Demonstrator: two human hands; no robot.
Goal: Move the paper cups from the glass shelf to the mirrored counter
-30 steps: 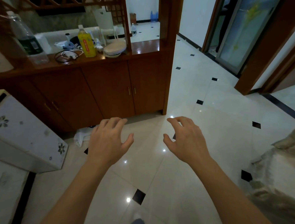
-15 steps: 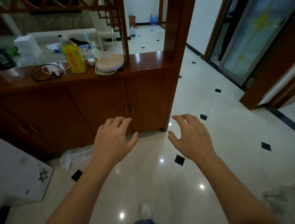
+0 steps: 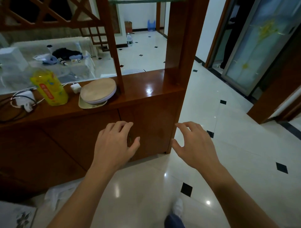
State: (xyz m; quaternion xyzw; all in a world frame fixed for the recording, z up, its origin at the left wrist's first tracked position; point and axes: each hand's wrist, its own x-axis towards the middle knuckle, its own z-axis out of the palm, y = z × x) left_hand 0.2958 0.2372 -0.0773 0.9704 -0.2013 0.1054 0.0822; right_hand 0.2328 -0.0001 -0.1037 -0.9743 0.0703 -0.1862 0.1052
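No paper cups show in the head view. A greenish glass shelf edge (image 3: 140, 2) peeks in at the very top, above the wooden cabinet's glossy counter (image 3: 146, 84). My left hand (image 3: 114, 144) hangs in the air in front of the cabinet doors, fingers loosely curled, holding nothing. To its right my right hand (image 3: 193, 144) hovers beside the cabinet's corner post, fingers spread and relaxed, holding nothing too.
On the counter stand a yellow bottle (image 3: 49, 87), a round wood-topped white dish (image 3: 97, 91) on a tray, and chargers with cables (image 3: 24, 100). The tall post (image 3: 182, 48) rises at the cabinet's right end. Glossy tiled floor (image 3: 228, 130) stretches right toward a glass door (image 3: 260, 40).
The view has moved closer to the cabinet and tilted up, so the counter looms larger. Both hands stay raised, held out in front and holding nothing.
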